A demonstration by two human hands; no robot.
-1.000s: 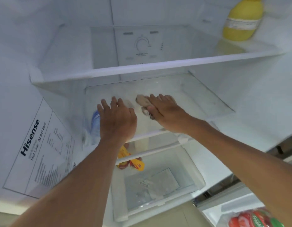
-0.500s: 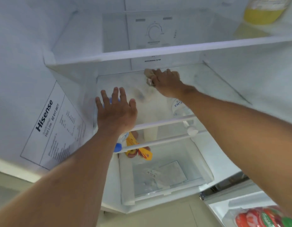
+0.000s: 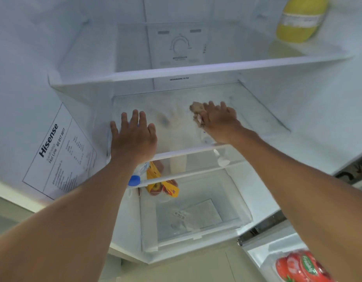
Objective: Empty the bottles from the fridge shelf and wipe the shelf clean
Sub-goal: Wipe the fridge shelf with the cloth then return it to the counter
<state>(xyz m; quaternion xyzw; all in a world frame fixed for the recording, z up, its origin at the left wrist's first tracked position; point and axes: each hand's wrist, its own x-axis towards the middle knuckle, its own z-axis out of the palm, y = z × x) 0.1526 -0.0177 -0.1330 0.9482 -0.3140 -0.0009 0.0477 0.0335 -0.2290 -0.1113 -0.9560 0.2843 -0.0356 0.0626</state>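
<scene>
The left hand (image 3: pixel 133 137) lies flat, fingers straight and spread, on the near left of the glass fridge shelf (image 3: pixel 247 119). The right hand (image 3: pixel 218 119), farther in at the middle, clutches a brownish cloth (image 3: pixel 197 108) against the glass. A yellow bottle (image 3: pixel 301 19) stands on the upper shelf, far right.

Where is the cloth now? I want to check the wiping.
In the head view the cloth is under the right hand on the middle glass shelf, right of the flat left hand.

Home kitchen, open fridge (image 3: pixel 298 110), tomatoes (image 3: pixel 302 265), yellow bottle (image 3: pixel 300 21)
</scene>
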